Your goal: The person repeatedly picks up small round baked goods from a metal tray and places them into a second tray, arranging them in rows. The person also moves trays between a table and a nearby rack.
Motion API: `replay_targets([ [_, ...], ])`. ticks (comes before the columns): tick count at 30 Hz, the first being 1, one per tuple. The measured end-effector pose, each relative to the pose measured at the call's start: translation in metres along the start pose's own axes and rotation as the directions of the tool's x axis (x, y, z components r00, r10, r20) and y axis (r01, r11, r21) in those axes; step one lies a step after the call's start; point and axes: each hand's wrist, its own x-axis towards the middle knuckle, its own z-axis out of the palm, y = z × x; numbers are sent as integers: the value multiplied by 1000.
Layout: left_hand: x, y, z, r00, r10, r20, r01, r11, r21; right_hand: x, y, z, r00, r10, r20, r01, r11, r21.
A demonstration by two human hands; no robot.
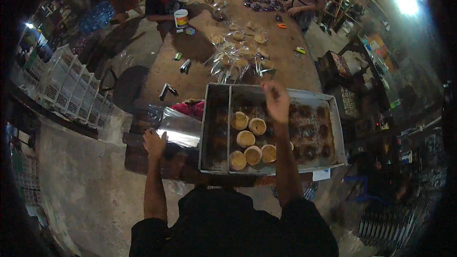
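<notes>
My left hand is at the left edge of a stack of clear plastic bags, thumb and fingers apart. My right hand hangs over the far side of a metal tray, its fingers loosely curled and nothing visible in them. Several round, pale-golden baked pastries lie in the tray's left half, right of its divider. Part of another shows beside my right forearm, which hides some of the tray. Beyond the tray, several bagged pastries lie in a loose pile.
A stapler, another stapler-like tool and a red cloth lie on the table. Farther off are a white tub, a yellow cutter and dark packets. Several people stand around the far end. White crates stand left.
</notes>
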Motion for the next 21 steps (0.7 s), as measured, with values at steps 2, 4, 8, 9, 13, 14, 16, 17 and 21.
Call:
replay_targets([
  [2, 6, -4, 9, 993, 62, -103, -59, 998, 34, -20, 34, 3, 989, 19, 149, 14, 975, -220],
  [4, 18, -8, 12, 1000, 22, -15, -22, 999, 42, -40, 68, 2, 956, 72, 284, 52, 913, -405],
  [8, 41, -18, 14, 997, 78, -31, -81, 991, -104, -86, 120, -5, 852, 309, 422, 55, 750, -659],
  [9, 43, -21, 15, 995, 93, -43, -97, 989, -107, -96, 129, -6, 835, 350, 424, 43, 728, -685],
  [13, 43, -25, 20, 991, 102, -86, -119, 968, -220, -117, 150, -4, 882, 142, 450, 206, 742, -638],
  [14, 42, -23, 22, 997, 14, -75, -33, 966, -255, -117, 153, -4, 891, 150, 428, 176, 755, -631],
  [16, 41, -21, 25, 986, -31, -164, -1, 982, -191, -110, 160, -5, 908, 134, 396, 139, 796, -589],
  [17, 41, -20, 26, 989, 18, -147, -32, 995, -92, -104, 162, -7, 915, 119, 385, 127, 822, -556],
  [21, 35, -13, 23, 837, 299, -458, -215, 950, 227, -86, 174, -17, 838, 525, 149, -418, 793, -444],
])
